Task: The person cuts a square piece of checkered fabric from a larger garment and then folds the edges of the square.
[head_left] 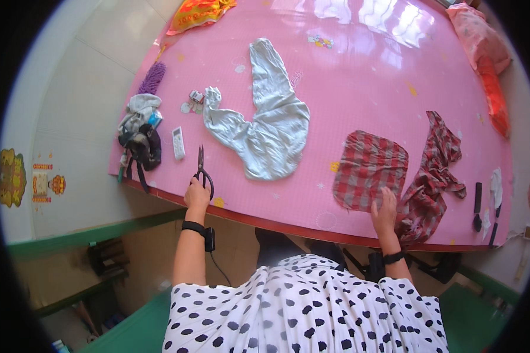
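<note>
My left hand (pixel 198 193) is closed round a handle loop of black scissors (pixel 202 170), near the table's front edge. The blades point away from me and lie close together. My right hand (pixel 384 207) rests with fingers stretched out on the lower right part of a red and grey plaid cloth piece (pixel 371 162) with rounded corners. Just right of it lies a crumpled plaid cloth (pixel 427 188) in the same pattern, with long strips spreading out. A pale blue-grey garment piece (pixel 271 132) lies rumpled in the middle, one leg or sleeve reaching away from me.
On the left lie a white remote control (pixel 178 143), a small box (pixel 196 96), a bunched pile of cloths (pixel 142 129) and a purple fluffy duster (pixel 153 78). A black brush-like tool (pixel 477 206) is at the right. Packed bags (pixel 483 47) stand along the pink table's (pixel 359 88) far edges.
</note>
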### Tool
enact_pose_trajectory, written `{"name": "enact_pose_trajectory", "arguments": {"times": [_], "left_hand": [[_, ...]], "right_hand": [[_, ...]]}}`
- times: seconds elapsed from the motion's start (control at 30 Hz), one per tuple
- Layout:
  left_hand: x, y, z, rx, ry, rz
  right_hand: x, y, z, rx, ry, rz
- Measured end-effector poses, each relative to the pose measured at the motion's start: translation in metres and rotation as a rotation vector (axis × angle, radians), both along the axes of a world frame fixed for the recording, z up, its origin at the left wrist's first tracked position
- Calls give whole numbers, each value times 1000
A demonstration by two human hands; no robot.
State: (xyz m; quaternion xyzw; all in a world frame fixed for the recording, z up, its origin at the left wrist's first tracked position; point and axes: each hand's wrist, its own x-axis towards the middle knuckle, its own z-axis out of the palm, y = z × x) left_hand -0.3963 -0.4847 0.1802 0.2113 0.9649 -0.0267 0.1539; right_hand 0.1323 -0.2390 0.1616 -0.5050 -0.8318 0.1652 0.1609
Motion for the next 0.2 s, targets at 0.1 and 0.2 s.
{"name": "enact_pose_trajectory", "arguments": {"times": [0.1, 0.2], "left_hand": [[-1, -17, -21, -55, -17, 25], [15, -42, -17, -57, -65, 138]], "right_hand": [[-17, -24, 1, -159, 0, 14], [-41, -38, 1, -329, -5, 7]]}}
